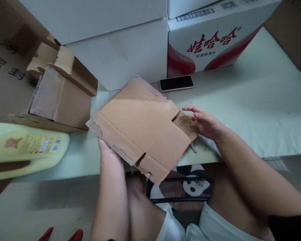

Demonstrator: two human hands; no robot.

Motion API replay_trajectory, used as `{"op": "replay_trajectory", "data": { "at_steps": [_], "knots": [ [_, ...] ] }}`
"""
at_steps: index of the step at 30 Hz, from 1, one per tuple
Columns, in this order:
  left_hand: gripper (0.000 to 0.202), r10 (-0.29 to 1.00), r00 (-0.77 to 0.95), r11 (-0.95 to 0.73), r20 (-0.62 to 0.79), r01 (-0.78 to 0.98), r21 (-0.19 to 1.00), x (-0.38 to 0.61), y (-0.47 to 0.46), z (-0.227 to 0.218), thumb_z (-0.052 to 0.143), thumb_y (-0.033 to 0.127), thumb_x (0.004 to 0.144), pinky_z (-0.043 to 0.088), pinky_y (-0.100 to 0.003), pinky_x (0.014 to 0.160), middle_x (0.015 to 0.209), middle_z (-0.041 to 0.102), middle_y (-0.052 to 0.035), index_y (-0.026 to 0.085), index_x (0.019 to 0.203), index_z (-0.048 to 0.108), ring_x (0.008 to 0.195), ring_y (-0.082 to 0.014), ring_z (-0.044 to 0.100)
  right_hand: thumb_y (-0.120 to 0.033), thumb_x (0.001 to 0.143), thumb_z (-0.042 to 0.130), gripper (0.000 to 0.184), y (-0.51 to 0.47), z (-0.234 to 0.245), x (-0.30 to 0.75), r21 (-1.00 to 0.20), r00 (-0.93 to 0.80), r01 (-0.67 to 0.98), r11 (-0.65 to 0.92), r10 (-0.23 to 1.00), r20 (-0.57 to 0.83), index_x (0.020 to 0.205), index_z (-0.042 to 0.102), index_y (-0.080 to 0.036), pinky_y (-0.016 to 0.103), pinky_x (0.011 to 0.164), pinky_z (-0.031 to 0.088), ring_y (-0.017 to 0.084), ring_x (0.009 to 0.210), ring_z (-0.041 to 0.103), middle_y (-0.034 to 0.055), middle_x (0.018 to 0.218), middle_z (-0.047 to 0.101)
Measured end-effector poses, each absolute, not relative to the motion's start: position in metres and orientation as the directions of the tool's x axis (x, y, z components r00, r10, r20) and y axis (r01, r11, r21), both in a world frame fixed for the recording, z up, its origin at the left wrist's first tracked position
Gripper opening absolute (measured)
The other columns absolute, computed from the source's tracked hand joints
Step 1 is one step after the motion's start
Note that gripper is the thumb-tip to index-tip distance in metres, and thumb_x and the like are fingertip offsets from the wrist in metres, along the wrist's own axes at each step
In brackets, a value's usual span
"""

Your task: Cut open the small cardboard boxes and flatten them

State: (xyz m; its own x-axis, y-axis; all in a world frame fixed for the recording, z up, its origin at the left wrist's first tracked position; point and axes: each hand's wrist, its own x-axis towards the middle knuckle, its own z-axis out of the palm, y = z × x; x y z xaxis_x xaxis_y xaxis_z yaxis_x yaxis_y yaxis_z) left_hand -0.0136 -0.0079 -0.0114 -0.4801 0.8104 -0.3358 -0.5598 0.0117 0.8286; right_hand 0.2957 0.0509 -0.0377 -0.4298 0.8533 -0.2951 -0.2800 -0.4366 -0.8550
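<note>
A torn, creased piece of brown cardboard is held tilted above the front part of the table. Its left edge is ragged, with bare corrugation showing, and slits separate small flaps at its lower and right sides. My left hand holds it from below at the lower left edge; the fingers are hidden behind it. At the right flap, my right hand has its index finger stretched out and its other fingers closed at the flap's edge. A thin grey strip shows just below that flap.
A phone lies behind the cardboard, before white cartons and a red-and-white printed carton. At left stand an opened brown box and a yellow jug. The table's front edge runs above my legs.
</note>
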Motion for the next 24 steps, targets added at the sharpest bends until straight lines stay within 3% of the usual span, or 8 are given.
{"op": "replay_trajectory", "data": {
  "at_steps": [3,8,9,13,17,19,21,24],
  "knots": [
    [0.035,0.779,-0.525,-0.064,-0.344,-0.612,0.788,-0.018,-0.007,-0.016,0.038,0.040,0.096,0.054,-0.039,0.085,0.094,0.074,-0.0034,0.020,0.102,0.066,0.103,-0.0234,0.065,-0.044,0.062,0.083,0.047,0.049,-0.041,0.290,-0.848,-0.435,-0.287,-0.446,0.849,-0.300,0.103,0.069,-0.024,0.029,0.066,0.055,0.019,0.081,0.070,0.0038,0.096,0.075],
    [0.034,0.874,-0.483,-0.277,-0.050,-0.581,0.765,-0.020,-0.005,-0.012,0.057,0.050,0.086,0.050,-0.038,0.099,0.105,0.074,-0.0055,0.020,0.099,0.066,0.120,-0.0255,0.060,-0.036,0.061,0.085,0.036,0.047,-0.046,0.277,-0.889,-0.217,-0.273,-0.368,0.924,-0.316,0.090,0.068,-0.022,0.031,0.065,0.055,0.018,0.073,0.068,0.0017,0.085,0.074],
    [0.032,0.873,-0.486,-0.281,-0.043,-0.574,0.769,-0.021,-0.005,-0.012,0.064,0.047,0.082,0.050,-0.037,0.101,0.107,0.074,-0.0060,0.020,0.097,0.066,0.123,-0.0256,0.058,-0.038,0.061,0.085,0.037,0.047,-0.046,0.276,-0.901,-0.178,-0.277,-0.334,0.939,-0.294,0.090,0.067,-0.023,0.031,0.064,0.054,0.019,0.072,0.068,0.0013,0.084,0.074],
    [0.016,0.833,-0.499,-0.137,-0.239,-0.605,0.784,-0.023,0.001,-0.018,0.069,0.020,0.077,0.051,-0.035,0.101,0.102,0.074,-0.0044,0.022,0.092,0.066,0.117,-0.0219,0.062,-0.051,0.065,0.080,0.046,0.039,-0.044,0.276,-0.919,-0.232,-0.299,-0.256,0.954,-0.191,0.099,0.064,-0.025,0.030,0.057,0.053,0.018,0.068,0.065,0.0005,0.083,0.071],
    [0.011,0.823,-0.498,-0.131,-0.273,-0.634,0.762,-0.021,0.006,-0.021,0.063,0.016,0.081,0.054,-0.032,0.094,0.096,0.074,-0.0019,0.023,0.089,0.066,0.101,-0.0178,0.067,-0.052,0.063,0.083,0.041,0.025,-0.041,0.277,-0.925,-0.349,-0.096,-0.367,0.883,-0.314,0.079,0.061,-0.021,0.022,0.037,0.038,0.009,0.044,0.049,-0.0031,0.060,0.059],
    [0.008,0.823,-0.491,-0.117,-0.286,-0.639,0.761,-0.018,0.007,-0.018,0.062,0.020,0.081,0.056,-0.031,0.088,0.093,0.073,-0.0027,0.022,0.087,0.066,0.094,-0.0181,0.068,-0.055,0.063,0.082,0.043,0.019,-0.036,0.281,-0.915,-0.352,-0.100,-0.392,0.874,-0.336,0.074,0.058,-0.021,0.020,0.031,0.028,0.005,0.036,0.038,-0.0055,0.053,0.052],
    [0.010,0.840,-0.442,-0.069,-0.315,-0.662,0.746,-0.016,0.006,-0.013,0.060,0.026,0.080,0.057,-0.032,0.082,0.090,0.072,-0.0037,0.021,0.087,0.066,0.088,-0.0187,0.069,-0.055,0.064,0.081,0.043,0.011,-0.031,0.293,-0.909,-0.266,-0.199,-0.367,0.912,-0.311,0.075,0.056,-0.022,0.020,0.027,0.022,0.003,0.032,0.030,-0.0080,0.050,0.047],
    [0.012,0.874,-0.346,-0.004,-0.342,-0.708,0.706,-0.014,0.002,-0.006,0.058,0.029,0.079,0.058,-0.034,0.077,0.087,0.071,-0.0025,0.022,0.086,0.065,0.083,-0.0183,0.070,-0.049,0.062,0.083,0.040,-0.007,-0.023,0.337,-0.924,0.063,-0.274,-0.267,0.954,-0.294,0.076,0.054,-0.025,0.020,0.026,0.022,0.004,0.032,0.027,-0.0086,0.053,0.045]
  ]
}}
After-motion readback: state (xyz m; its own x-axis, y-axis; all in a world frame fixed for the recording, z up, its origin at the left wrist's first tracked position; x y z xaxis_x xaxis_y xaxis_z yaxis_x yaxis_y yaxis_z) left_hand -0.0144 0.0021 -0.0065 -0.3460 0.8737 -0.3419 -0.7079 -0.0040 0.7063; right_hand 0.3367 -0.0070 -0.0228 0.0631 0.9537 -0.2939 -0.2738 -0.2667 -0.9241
